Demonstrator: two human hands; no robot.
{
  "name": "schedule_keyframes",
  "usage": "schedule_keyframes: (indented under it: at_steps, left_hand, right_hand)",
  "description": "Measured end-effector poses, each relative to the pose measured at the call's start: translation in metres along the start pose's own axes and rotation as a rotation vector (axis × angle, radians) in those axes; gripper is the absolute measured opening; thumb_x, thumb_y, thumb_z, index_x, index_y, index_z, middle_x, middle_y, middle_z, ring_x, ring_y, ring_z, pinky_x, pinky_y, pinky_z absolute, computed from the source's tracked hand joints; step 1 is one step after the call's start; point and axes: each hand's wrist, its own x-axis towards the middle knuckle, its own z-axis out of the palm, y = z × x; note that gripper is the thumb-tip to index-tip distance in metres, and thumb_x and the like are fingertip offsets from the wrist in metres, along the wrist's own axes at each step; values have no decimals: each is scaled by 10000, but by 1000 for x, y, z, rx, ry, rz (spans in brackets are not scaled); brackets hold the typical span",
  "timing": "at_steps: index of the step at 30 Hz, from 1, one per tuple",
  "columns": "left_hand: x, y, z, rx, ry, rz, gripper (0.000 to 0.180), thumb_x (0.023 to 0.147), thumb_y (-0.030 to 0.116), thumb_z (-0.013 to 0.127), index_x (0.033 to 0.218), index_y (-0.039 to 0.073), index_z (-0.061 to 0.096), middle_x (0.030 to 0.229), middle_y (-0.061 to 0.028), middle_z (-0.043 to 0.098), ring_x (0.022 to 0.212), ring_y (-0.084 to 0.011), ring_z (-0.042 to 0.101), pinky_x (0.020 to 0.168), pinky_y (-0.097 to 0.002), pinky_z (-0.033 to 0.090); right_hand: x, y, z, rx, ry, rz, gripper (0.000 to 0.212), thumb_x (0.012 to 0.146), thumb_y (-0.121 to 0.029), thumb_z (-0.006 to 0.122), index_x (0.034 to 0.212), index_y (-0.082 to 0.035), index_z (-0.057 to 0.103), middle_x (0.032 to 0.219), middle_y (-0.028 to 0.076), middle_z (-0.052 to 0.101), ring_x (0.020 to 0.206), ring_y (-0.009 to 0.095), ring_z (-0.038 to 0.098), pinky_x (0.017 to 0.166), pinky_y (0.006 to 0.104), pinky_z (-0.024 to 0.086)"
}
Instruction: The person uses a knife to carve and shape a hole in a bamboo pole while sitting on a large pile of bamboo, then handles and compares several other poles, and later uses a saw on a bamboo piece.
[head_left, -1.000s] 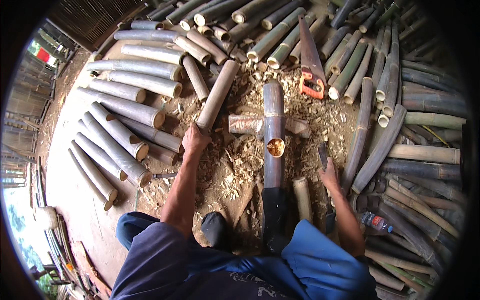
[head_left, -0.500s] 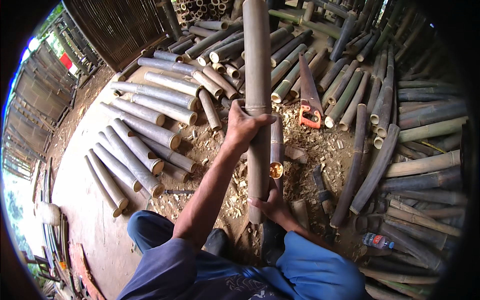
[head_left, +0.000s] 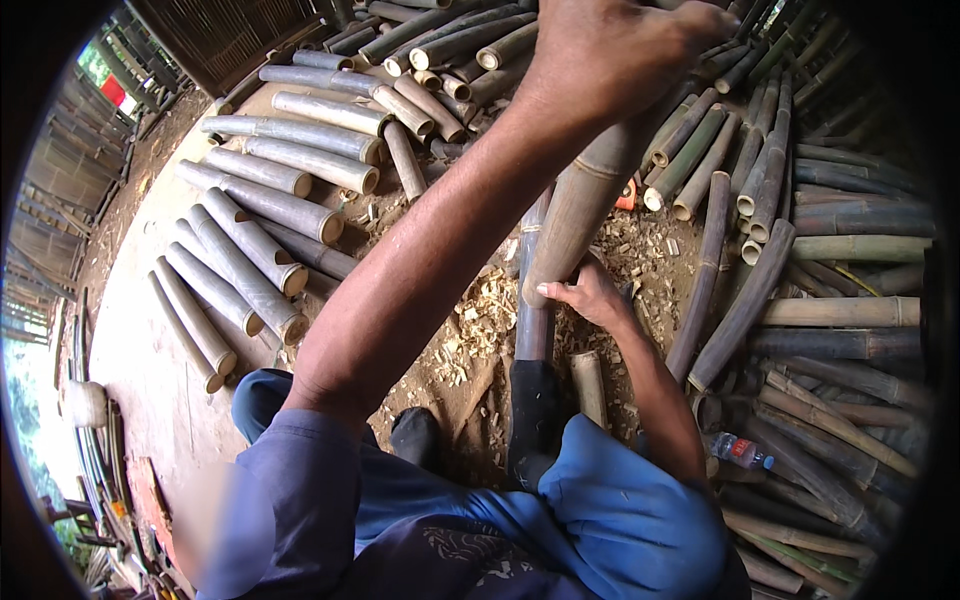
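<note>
Held tube (head_left: 592,195): half a second ago it ran nearly straight up the view; now it leans, upper part off to the right, lower end in front of the dark bamboo piece (head_left: 535,335). Whether the two touch, I can't tell.
Right hand (head_left: 600,297): gripping that lower end, higher in view than before, my thumb across the near side; my other fingers are hidden behind the bamboo.
Left hand (head_left: 610,60): raised from mid-tube to the top edge of view, where it looms large. Its fingers are partly cut off, partly out of sight, so I can't make out whether they are closed on anything.
Far end: lost behind my left hand.
Round notch: plain to see in the dark bamboo piece earlier, now covered.
Saw (head_left: 627,196): once wholly in view; only a scrap of orange handle shows past the tube.
Wood chips (head_left: 485,310): spread over the ground as before, partly screened by my left forearm (head_left: 430,240).
</note>
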Motion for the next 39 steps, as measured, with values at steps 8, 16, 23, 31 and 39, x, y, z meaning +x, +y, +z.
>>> schedule_keyframes:
  at_steps: [8,16,23,31,39]
  left_hand:
    - [-7,8,9,-114,-281,223,670,577,242,891,1112,-75,640,922,-159,724,815,-236,710,750,-321,574]
    - [-35,-6,25,-376,-359,279,519,541,186,802,970,-73,671,815,-142,703,745,-199,677,702,-324,556]
    - [-38,16,13,-278,-448,150,630,566,204,809,1116,-52,635,973,-126,706,832,-206,677,764,-345,558]
    - [-46,16,11,-236,-418,-31,634,613,217,869,1140,-15,605,995,-93,694,862,-166,695,805,-334,582]
    - [-15,60,15,-337,-472,6,611,617,200,839,1144,-23,621,974,-91,686,874,-161,649,819,-322,538]
  right_hand:
    - [-18,-4,0,-157,33,11,496,792,-209,823,1203,10,651,1240,219,668,1147,360,645,1003,427,498]
    - [-110,29,6,-314,109,375,666,826,-278,782,1379,-16,521,1298,213,632,1192,389,613,1013,444,487]
    - [-245,3,8,-193,-130,790,815,780,-346,814,1424,8,464,1300,210,619,1181,380,612,1011,440,490]
    - [-272,-43,11,99,-7,687,889,732,-382,849,1415,31,458,1271,198,625,1154,352,625,989,437,507]
    - [-248,-181,-143,-44,481,349,981,716,-346,864,1463,43,359,1351,164,527,1222,266,539,1024,413,476]
